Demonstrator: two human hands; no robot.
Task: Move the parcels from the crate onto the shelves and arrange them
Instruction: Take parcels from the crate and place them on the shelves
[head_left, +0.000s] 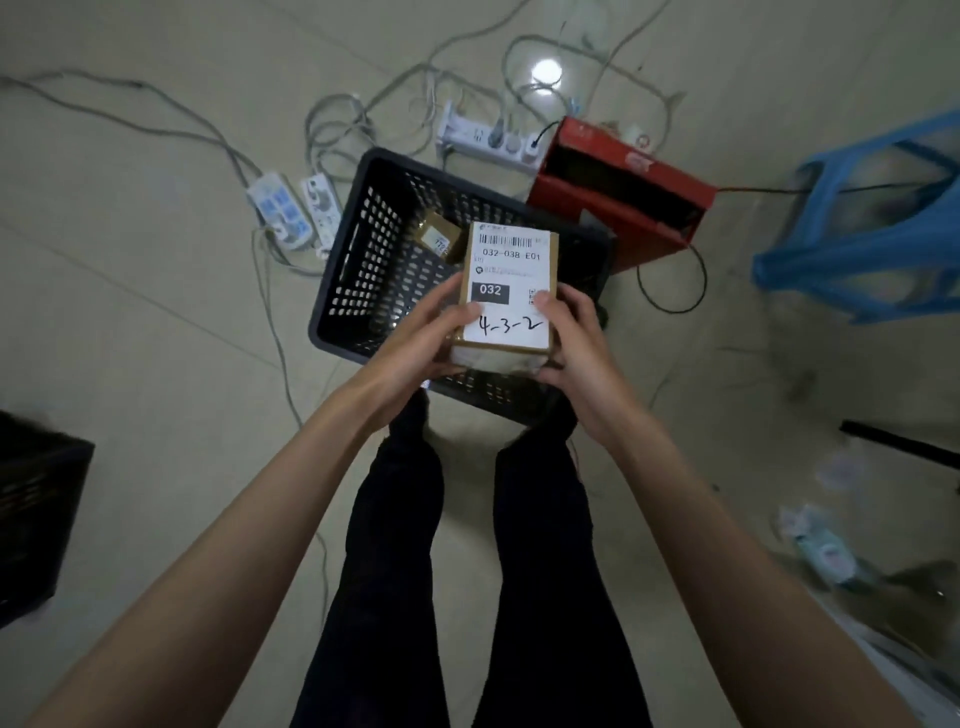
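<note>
Standing view, looking straight down over the person's dark-trousered legs (462, 545) to a pale floor (156, 322).

Both hands hold one parcel (511, 291) above the near right part of a black perforated crate (358, 249). The parcel is a brown cardboard box, label side up. The label reads "032-038 E01", a black block "032", and handwritten "4-3-2" along its near edge.

Left hand (415, 343): grip curled round the parcel's near left corner, thumb lying on the label by the handwriting, fingers under the box. Right hand (576, 343): grip curled round the near right corner, thumb on the label's right edge, fingers wrapped beneath. The parcel is clear of the crate, carried by the hands alone.

Inside the crate, at the far side, a smaller brown parcel (439, 236) with a white label lies tilted against the wall.

Around the crate: a red open-topped carton (623, 202) just beyond its far right corner; white power strips (488, 137) and a tangle of grey cables (337, 124) at the far side; two more strips (296, 210) to the left. A blue plastic stool (857, 228) stands at the right. Another dark crate (36, 509) shows at the left edge. Blurred clutter at near right, not identifiable.
</note>
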